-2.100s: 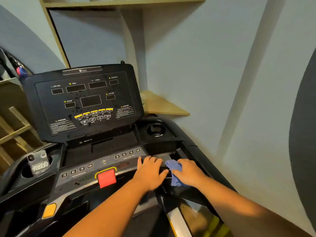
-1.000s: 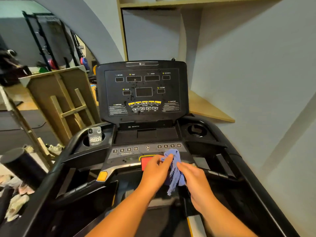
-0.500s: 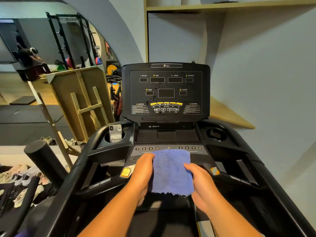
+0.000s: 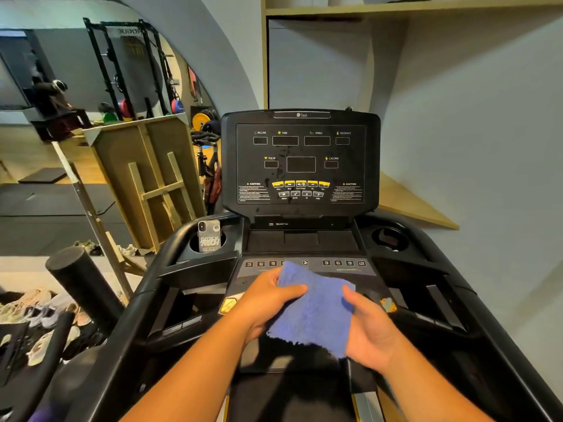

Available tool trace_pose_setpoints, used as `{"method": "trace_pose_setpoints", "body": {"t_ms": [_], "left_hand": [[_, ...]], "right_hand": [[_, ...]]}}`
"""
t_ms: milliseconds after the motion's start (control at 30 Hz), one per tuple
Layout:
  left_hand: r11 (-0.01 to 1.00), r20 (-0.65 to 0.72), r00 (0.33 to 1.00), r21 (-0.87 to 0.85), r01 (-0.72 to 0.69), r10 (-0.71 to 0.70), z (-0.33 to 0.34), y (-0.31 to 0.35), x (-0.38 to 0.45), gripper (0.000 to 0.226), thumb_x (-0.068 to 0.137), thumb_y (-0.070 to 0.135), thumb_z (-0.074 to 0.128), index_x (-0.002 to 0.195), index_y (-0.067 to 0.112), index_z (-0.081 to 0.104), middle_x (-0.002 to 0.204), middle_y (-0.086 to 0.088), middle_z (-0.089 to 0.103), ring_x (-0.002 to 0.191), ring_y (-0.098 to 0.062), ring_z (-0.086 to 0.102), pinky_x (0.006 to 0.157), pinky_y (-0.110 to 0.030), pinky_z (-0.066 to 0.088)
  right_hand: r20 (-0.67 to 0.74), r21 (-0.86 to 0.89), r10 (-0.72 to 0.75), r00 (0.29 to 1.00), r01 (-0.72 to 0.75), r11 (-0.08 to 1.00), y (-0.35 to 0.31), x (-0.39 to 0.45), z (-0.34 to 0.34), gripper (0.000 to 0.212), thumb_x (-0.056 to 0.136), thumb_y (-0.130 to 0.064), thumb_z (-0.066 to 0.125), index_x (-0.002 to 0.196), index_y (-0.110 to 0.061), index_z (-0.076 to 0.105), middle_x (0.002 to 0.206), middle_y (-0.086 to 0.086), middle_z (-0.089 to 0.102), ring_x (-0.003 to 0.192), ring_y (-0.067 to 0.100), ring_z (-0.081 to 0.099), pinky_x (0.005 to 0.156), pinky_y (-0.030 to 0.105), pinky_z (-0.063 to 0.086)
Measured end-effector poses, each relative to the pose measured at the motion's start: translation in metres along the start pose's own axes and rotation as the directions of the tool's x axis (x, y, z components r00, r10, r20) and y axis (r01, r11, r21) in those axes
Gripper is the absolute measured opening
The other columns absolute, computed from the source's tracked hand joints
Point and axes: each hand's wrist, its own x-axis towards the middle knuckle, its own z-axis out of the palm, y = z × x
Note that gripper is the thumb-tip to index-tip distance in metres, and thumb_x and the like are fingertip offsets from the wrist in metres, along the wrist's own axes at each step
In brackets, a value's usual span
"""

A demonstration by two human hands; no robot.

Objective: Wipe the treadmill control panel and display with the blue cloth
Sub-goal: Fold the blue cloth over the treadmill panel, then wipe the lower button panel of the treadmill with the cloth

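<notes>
From the head camera I see both of my hands holding the blue cloth (image 4: 313, 312) spread out between them, low over the treadmill's control panel (image 4: 344, 271). My left hand (image 4: 268, 303) is clamped on the cloth's left edge, thumb lying across the top of the fabric. My right hand (image 4: 368, 330) grips the right edge, thumb on top and the other fingers underneath. The cloth looks fuzzy, a medium blue, roughly square, with a ragged, fraying bottom hem; its top corner covers part of the left row of number buttons. The right row of number buttons is uncovered. Above, the display (image 4: 301, 161) stands upright, dark, with yellow keys along its lower middle and specks and streaks showing on its surface. A phone (image 4: 209, 236) stands in the left cup holder (image 4: 195, 243). The right cup holder (image 4: 390, 239) sits at the far side.
</notes>
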Motion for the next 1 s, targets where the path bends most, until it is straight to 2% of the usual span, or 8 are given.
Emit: {"method": "trace_pose_setpoints", "body": {"t_ms": [267,467,567,633,700,767,833,1000], "left_hand": [[0.999,-0.233,0.972,-0.035,-0.004,-0.004,-0.038,-0.030,0.016,0.013,0.101,0.023,0.061,0.109,0.016,0.069,0.104,-0.003,0.078,0.076,-0.020,0.073,0.065,-0.035,0.059],[0.981,-0.672,0.730,0.194,0.008,0.127,-0.111,-0.066,0.018,0.016,0.099,0.022,0.055,0.094,0.030,0.068,0.093,0.004,0.075,0.085,-0.021,0.072,0.082,-0.048,0.060],[0.975,-0.729,0.672,0.219,0.047,0.131,-0.133,-0.085,0.018,0.016,0.101,0.023,0.053,0.102,0.026,0.068,0.098,0.001,0.071,0.092,-0.018,0.065,0.078,-0.035,0.050],[0.961,-0.708,0.690,0.268,0.065,0.151,-0.141,-0.094,0.022,0.015,0.102,0.023,0.052,0.104,0.022,0.067,0.097,-0.001,0.069,0.088,-0.014,0.063,0.075,-0.030,0.044],[0.942,-0.667,0.730,0.321,0.098,0.151,-0.145,-0.100,0.026,0.015,0.103,0.025,0.052,0.101,0.021,0.066,0.092,-0.002,0.069,0.081,-0.011,0.062,0.072,-0.030,0.045],[0.932,-0.635,0.762,0.341,0.126,0.129,-0.148,-0.107,0.031,0.017,0.104,0.029,0.051,0.099,0.022,0.066,0.091,-0.003,0.070,0.085,-0.019,0.066,0.077,-0.036,0.052],[0.917,-0.606,0.789,0.366,0.159,0.105,-0.148,-0.114,0.037,0.020,0.104,0.033,0.049,0.101,0.023,0.066,0.095,-0.003,0.071,0.093,-0.025,0.067,0.084,-0.041,0.052],[0.740,-0.532,0.836,0.615,0.272,0.134,-0.139,-0.121,0.046,0.034,0.108,0.041,0.033,0.105,0.023,0.062,0.096,0.003,0.067,0.084,-0.016,0.056,0.080,-0.036,0.041]], "right_hand": [[-0.299,-0.128,-0.044,0.953,0.006,0.992,-0.003,0.013,-0.019,0.040,0.097,-0.018,0.053,0.135,-0.005,0.056,0.128,0.023,0.066,0.118,0.040,0.064,0.107,0.053,0.044],[-0.520,-0.443,-0.396,0.757,0.157,0.883,-0.048,0.033,-0.016,0.039,0.105,-0.015,0.045,0.141,0.001,0.049,0.126,0.021,0.064,0.110,0.039,0.064,0.087,0.039,0.047],[-0.340,-0.895,-0.712,0.614,0.023,0.446,-0.056,0.047,-0.007,0.041,0.105,-0.011,0.044,0.144,0.000,0.044,0.109,0.021,0.060,0.095,0.034,0.060,0.081,0.039,0.043],[-0.035,-0.998,-0.769,0.638,-0.062,-0.006,-0.048,0.060,-0.013,0.045,0.104,-0.009,0.043,0.148,-0.008,0.038,0.111,0.016,0.053,0.100,0.032,0.058,0.075,0.029,0.040],[0.084,-0.961,-0.692,0.717,-0.126,-0.248,-0.029,0.082,-0.041,0.048,0.101,-0.016,0.046,0.147,-0.009,0.034,0.130,0.015,0.052,0.117,0.029,0.055,0.083,0.028,0.045],[0.016,-0.880,-0.560,0.828,-0.254,-0.401,-0.001,0.098,-0.071,0.066,0.103,-0.025,0.045,0.159,-0.009,0.013,0.166,0.013,0.018,0.152,0.029,0.019,0.121,0.038,0.022],[0.090,-0.834,-0.513,0.854,-0.217,-0.508,0.019,0.100,-0.094,0.074,0.103,-0.029,0.042,0.159,-0.017,-0.004,0.167,0.002,-0.010,0.154,0.023,-0.012,0.123,0.036,-0.011],[0.195,-0.778,-0.456,0.868,-0.146,-0.611,0.002,0.072,-0.134,0.079,0.096,-0.021,0.043,0.157,-0.022,-0.007,0.164,-0.007,-0.017,0.154,0.015,-0.012,0.123,0.033,-0.010]]}}
